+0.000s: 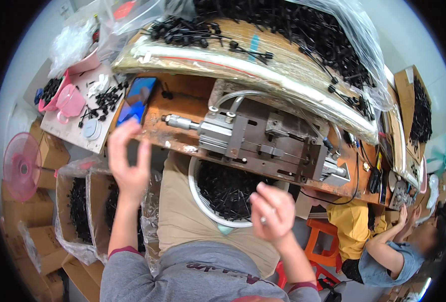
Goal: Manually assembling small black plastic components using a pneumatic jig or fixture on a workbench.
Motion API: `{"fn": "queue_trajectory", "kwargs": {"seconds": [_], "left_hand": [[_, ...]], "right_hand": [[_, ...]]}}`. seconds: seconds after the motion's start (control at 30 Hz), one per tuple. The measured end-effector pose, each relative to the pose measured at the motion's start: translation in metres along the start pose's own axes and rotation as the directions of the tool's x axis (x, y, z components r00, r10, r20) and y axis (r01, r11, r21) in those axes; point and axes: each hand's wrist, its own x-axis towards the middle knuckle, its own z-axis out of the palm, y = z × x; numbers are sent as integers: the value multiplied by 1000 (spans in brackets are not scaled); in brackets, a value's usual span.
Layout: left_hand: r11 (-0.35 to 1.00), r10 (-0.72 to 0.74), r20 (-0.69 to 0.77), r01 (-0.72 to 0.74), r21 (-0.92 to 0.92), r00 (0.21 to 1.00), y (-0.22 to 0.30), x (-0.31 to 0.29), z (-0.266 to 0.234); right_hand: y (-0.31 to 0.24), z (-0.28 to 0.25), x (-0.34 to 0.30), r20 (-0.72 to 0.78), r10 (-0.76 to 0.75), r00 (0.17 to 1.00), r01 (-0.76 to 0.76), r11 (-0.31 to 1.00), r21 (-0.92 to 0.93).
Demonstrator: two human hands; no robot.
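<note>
My left hand (128,168) is raised in front of the bench's left part, close to a blue-screened phone (137,98). Its thumb and fingers are apart with nothing visible between them; motion blurs it a little. Over the right rim of a white round basket (193,187) is my right hand (275,211), fingers curled toward the thumb, a ring on one finger. What they pinch, if anything, is hidden. Many small black plastic parts (228,194) fill the basket by my lap. Ahead, a metal pneumatic fixture (218,135) with a cylinder and clear air hoses is mounted on the wooden bench (177,140).
A plastic-wrapped board (208,63) heaped with black stemmed parts stands behind the fixture. At left are a pink cup (71,100), a pink fan (21,167) and lined cartons (67,189) of black parts. An orange stool (319,241) and a seated co-worker (389,256) are at right.
</note>
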Motion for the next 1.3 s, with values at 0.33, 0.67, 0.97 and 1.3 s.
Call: {"fn": "queue_trajectory", "kwargs": {"seconds": [0.33, 0.67, 0.97, 1.3], "left_hand": [[832, 295, 369, -47, -552, 882, 86, -88, 28], [803, 319, 432, 2, -595, 844, 94, -101, 37], [778, 350, 428, -4, -629, 834, 99, -96, 46], [683, 439, 312, -87, -725, 842, 113, -53, 54]], "right_hand": [[95, 28, 223, -21, -180, 983, 150, 876, -458], [142, 48, 241, 304, 210, 929, -60, 897, -438], [157, -6, 225, 300, 290, 909, -170, 914, -369], [176, -42, 202, 112, 318, 941, -296, 938, -181]]}}
